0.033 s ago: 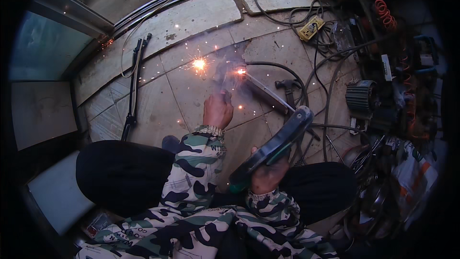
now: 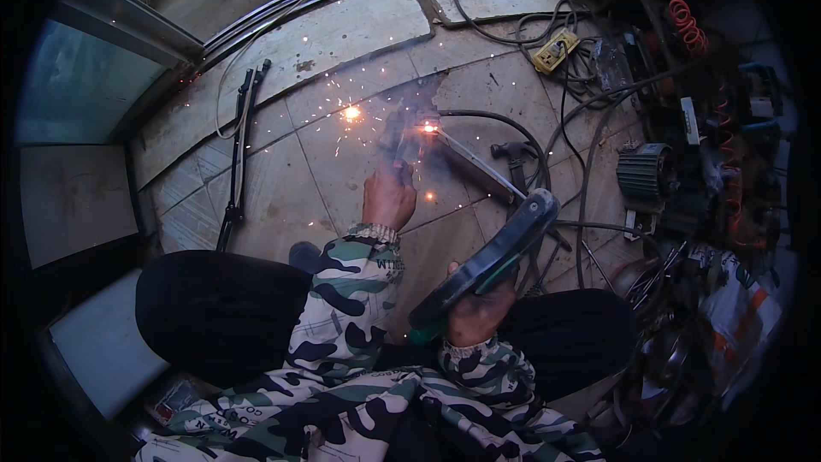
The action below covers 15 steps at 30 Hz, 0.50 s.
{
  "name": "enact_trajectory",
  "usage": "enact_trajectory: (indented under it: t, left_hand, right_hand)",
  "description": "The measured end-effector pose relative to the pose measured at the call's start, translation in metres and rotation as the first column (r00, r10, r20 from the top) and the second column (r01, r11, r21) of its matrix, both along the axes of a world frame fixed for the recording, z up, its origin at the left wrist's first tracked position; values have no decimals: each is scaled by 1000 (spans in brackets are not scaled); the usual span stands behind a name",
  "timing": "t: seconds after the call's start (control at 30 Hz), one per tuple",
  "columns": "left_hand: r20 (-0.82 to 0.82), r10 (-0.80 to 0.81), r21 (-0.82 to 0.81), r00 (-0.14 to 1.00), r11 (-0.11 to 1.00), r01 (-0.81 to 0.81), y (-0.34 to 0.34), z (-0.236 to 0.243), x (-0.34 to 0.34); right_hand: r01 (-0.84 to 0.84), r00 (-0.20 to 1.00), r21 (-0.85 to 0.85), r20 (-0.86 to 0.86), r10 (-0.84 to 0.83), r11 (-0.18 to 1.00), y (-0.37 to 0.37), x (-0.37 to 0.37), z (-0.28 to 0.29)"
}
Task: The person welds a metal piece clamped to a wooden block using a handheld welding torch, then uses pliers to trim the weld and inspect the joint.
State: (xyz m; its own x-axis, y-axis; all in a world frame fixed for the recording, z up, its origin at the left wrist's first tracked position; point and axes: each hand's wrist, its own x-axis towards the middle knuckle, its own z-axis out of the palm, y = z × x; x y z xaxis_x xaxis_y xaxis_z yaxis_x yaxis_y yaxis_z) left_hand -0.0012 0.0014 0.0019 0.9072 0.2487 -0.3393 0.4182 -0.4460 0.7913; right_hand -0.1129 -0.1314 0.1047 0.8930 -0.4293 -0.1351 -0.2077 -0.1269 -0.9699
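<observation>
The left hand [image 2: 389, 197] is closed around a welding holder [image 2: 400, 147] by the sparks [image 2: 428, 128] mid-frame. The right hand [image 2: 476, 312] grips a dark welding shield [image 2: 492, 261]. A hammer [image 2: 513, 158] and cables [image 2: 556, 120] lie to the right.

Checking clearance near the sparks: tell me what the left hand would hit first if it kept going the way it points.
Likely the metal bar at the bright arc: the left hand points up-floor toward it, holding a dark welding holder. Depth is unclear.

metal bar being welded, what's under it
The metal bar lies on pale floor tiles, with sparks scattered nearby. The left hand and smoke cover its welded end, so any support there is hidden.
</observation>
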Motion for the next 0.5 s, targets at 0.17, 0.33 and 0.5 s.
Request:
enact_trajectory:
  t: [0.17, 0.33, 0.5]
  left_hand:
    - [-50, 33, 50, 998, 998, -30, 1, 3, 2]
    - [-14, 47, 54, 999, 998, -46, -2, -9, -1]
    - [-17, 66, 81, 998, 995, -64, 6, -3, -1]
  right_hand:
    - [-10, 1000, 29, -27, 11, 1000, 0, -3, -5]
    - [16, 999, 36, -50, -14, 999, 3, 1, 1]
    - [-17, 998, -1, -68, 17, 1000, 6, 2, 0]
